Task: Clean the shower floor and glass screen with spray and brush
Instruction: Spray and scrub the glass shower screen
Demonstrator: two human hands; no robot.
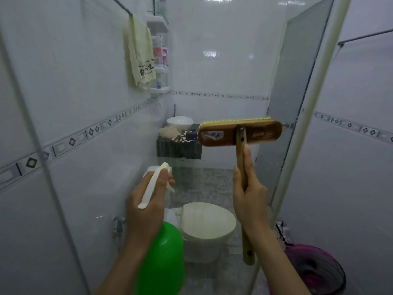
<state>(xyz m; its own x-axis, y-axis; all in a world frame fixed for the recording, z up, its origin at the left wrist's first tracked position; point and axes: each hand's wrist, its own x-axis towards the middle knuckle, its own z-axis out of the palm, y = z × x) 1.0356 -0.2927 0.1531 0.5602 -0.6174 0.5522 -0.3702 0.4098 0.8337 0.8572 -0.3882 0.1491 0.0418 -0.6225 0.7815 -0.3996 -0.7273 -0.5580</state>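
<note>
The right hand [248,194] is wrapped round the middle of the long wooden handle of a flat brown wooden scrubbing brush with yellow-green bristles [240,133]. Its forefinger is laid straight up the shaft and the thumb is on the other side. The brush head is held level at about chest height, with its bristles turned away against the clear glass shower screen [212,71]. The left hand [146,201] grips the neck of a bright green plastic spray bottle with a white trigger head [168,252], held low and just left of the brush handle, nozzle toward the same pane. Its fingers are curled tight, and 1 appears to lie on the trigger. The brush looks rigid and fairly light, though top-heavy, so a hold nearer the head would likely give firmer pressure. Wet wood may turn slippery. How full the bottle is does not show. Its thin neck is the natural place to hold it. The glass is hard and slick, and probably wants even strokes rather than knocks from the wooden edge. Beyond the pane stands a white toilet with a cream lid [208,220].
</note>
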